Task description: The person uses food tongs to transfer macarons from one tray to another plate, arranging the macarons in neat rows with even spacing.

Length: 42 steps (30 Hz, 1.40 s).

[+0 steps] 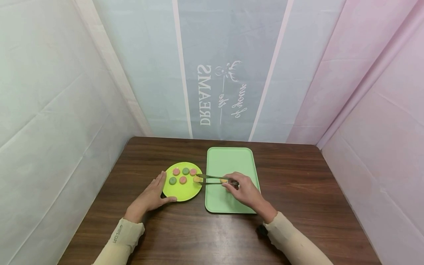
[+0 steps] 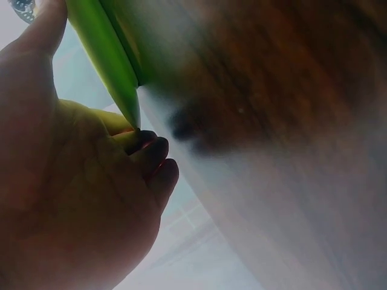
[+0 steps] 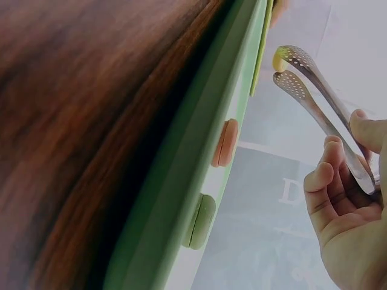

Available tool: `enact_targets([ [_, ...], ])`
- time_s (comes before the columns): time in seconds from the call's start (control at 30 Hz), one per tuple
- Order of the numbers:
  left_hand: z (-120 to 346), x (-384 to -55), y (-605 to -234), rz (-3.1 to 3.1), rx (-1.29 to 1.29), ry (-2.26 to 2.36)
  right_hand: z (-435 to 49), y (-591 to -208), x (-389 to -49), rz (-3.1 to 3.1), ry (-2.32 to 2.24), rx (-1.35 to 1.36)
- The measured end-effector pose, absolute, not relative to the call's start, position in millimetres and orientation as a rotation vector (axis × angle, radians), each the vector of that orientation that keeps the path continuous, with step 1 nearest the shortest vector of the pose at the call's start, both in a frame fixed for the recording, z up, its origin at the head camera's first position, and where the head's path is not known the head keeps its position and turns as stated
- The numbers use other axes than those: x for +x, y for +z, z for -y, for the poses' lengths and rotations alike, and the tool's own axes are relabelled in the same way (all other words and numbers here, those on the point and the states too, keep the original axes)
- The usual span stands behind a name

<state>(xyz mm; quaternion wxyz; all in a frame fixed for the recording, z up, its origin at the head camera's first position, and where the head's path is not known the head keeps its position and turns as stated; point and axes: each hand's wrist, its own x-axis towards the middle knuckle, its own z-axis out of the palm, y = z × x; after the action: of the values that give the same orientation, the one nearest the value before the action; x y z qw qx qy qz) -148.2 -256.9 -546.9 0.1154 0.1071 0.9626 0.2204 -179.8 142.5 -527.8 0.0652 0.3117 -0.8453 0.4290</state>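
Note:
My left hand (image 1: pixel 150 195) rests against the left side of a yellow-green plate (image 1: pixel 182 193), thumb and fingers spread along its rim. Several pink and green macarons lie on this plate, among them a pink macaron (image 1: pixel 183 180) and a green macaron (image 1: pixel 172 180). Metal tongs (image 3: pixel 323 118) with perforated tips are held in my right hand (image 1: pixel 245 189), reaching left over the plate's right edge. A yellow macaron (image 3: pixel 279 60) sits between the tong tips. Under the tongs, an orange macaron (image 3: pixel 225 143) and a green macaron (image 3: pixel 199 222) stand on the light green tray (image 1: pixel 230 158).
The tray lies just right of the plate on a dark brown wooden table (image 1: pixel 298 176). Cloth walls surround the table at the back and sides. A small dark object (image 1: pixel 262 230) shows beside the right sleeve.

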Motion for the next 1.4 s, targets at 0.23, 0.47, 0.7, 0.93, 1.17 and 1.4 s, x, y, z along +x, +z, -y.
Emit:
enact_targets([
  [0.23,255.9,-146.8,-547.7,-2.839,0.302,0.637,-134.9,-529.2,-179.6,2.501,1.285,0.981],
  [0.47,255.4,-145.6,-551.3,-2.862,0.304,0.626,-129.4,-531.1,-179.0,2.559,1.231,0.961],
  [0.7,255.5,-144.4,-553.4,-2.886,0.297,0.626,-124.3,-534.0,-179.3,2.562,1.191,0.952],
  [0.93,254.7,-142.7,-555.1,-2.892,0.299,0.627,-119.5,-535.4,-178.8,2.584,1.152,0.950],
  [1.17,253.8,-141.6,-557.3,-2.899,0.303,0.630,-117.0,-535.2,-176.7,2.577,1.117,0.972],
  [1.4,253.8,-140.5,-559.8,-2.907,0.305,0.622,-115.5,-535.9,-174.6,2.578,1.080,0.967],
])
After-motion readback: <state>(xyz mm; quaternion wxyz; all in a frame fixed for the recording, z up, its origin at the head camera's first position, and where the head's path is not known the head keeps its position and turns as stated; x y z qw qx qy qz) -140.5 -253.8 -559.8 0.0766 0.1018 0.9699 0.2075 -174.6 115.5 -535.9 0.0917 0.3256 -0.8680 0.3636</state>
